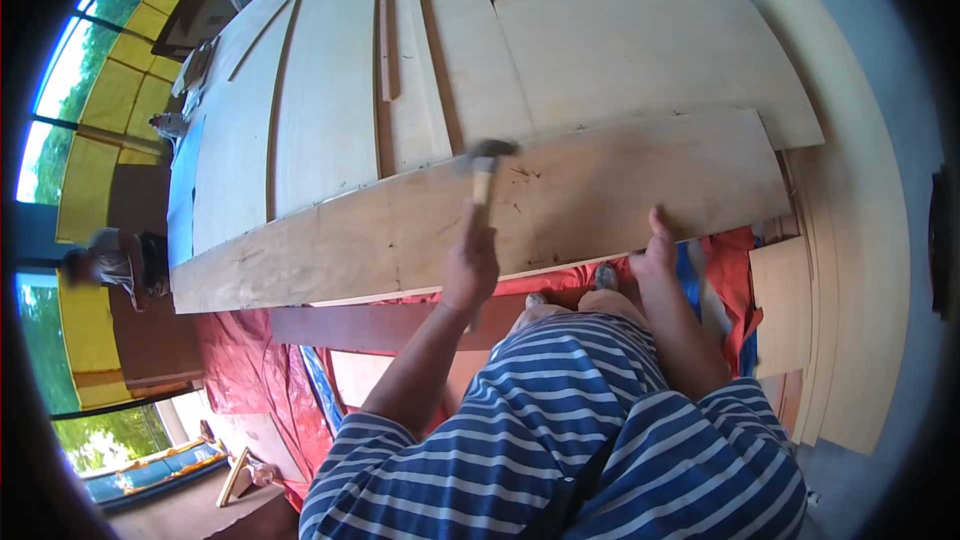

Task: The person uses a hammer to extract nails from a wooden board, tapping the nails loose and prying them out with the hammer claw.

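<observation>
A hammer [484, 176] is upright in my left hand [471, 270], whose fingers are wrapped round its wooden handle. The dark hammer head is slightly blurred and lies over the far edge of a long wooden board [620, 175]. Small dark marks, perhaps nails, show on the board just right of the hammer. My right hand [655, 248] grips the board's near edge, thumb on top and the other fingers mostly hidden below. Beyond the board, pale wooden panels [620, 30] lie side by side, with narrow strips on them.
Stacked pale sheets [850, 240] stand at the right. Red and blue sheeting [245, 360] lies below the near edge, around my feet. Another person [120, 265] is at the far left, near yellow panels [90, 180] under the windows.
</observation>
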`<state>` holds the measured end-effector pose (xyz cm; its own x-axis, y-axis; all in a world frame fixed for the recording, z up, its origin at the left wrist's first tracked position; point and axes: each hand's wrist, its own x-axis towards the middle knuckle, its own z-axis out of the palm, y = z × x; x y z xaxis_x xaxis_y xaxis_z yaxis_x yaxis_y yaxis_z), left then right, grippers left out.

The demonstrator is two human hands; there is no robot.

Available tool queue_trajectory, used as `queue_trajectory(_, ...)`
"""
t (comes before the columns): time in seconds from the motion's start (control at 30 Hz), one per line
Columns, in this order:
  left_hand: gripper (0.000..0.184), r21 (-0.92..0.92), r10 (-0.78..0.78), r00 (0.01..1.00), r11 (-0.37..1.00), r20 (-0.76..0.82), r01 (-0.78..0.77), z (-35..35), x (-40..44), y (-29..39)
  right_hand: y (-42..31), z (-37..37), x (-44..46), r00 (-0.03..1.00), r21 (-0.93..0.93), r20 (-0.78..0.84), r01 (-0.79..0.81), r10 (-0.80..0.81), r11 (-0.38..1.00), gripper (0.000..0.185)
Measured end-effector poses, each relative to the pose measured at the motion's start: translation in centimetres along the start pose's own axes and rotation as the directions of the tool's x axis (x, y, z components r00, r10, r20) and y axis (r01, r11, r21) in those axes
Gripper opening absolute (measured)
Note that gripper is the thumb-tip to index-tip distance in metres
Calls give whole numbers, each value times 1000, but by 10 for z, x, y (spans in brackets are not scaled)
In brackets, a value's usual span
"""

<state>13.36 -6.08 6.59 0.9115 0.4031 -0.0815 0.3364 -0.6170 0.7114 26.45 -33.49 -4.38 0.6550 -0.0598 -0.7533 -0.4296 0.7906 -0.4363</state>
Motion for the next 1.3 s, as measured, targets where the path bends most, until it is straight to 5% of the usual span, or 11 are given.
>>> queue_trajectory(0.07,55,90,16,992,996,124,-28,4,7,-7,0,-6,2,1000,12,-17,-13,13,1000,41)
queue_trajectory(0.17,55,-166,73,997,983,1,-72,-11,4,11,7,-13,11,998,-5,50,38,-38,999,42)
queue_trajectory(0.27,53,-132,-21,991,991,-130,4,-12,-7,31,0,-2,-6,1000,2,6,-18,18,1000,43)
queue_trajectory(0.4,56,131,40,983,989,179,-64,6,13,-6,-1,-2,-9,1000,-34,20,-5,5,999,44)
queue_trajectory(0.5,55,-69,204,979,977,-7,-204,-7,2,10,2,-6,-2,1000,-38,16,0,0,999,45)
queue_trajectory(0.6,53,-80,86,994,993,-72,-92,-9,-12,23,2,-6,1,1000,-25,-2,-19,19,999,44)
queue_trajectory(0.73,54,135,36,991,989,127,-53,7,6,-3,0,-2,-11,1000,-41,26,-17,18,999,42)
queue_trajectory(0.87,53,-42,58,998,997,-39,-60,-9,3,1,5,-11,6,1000,-20,-1,-26,26,999,42)
queue_trajectory(0.97,56,-180,-252,967,953,-24,244,-18,9,16,0,0,-9,1000,-12,7,-29,29,1000,42)
queue_trajectory(1.13,57,-482,-323,865,729,384,486,-5,22,-12,0,0,-2,998,-19,-2,-68,68,997,43)
queue_trajectory(1.3,55,-591,-277,881,659,384,465,3,5,-17,4,-9,12,997,1,13,-76,76,997,43)
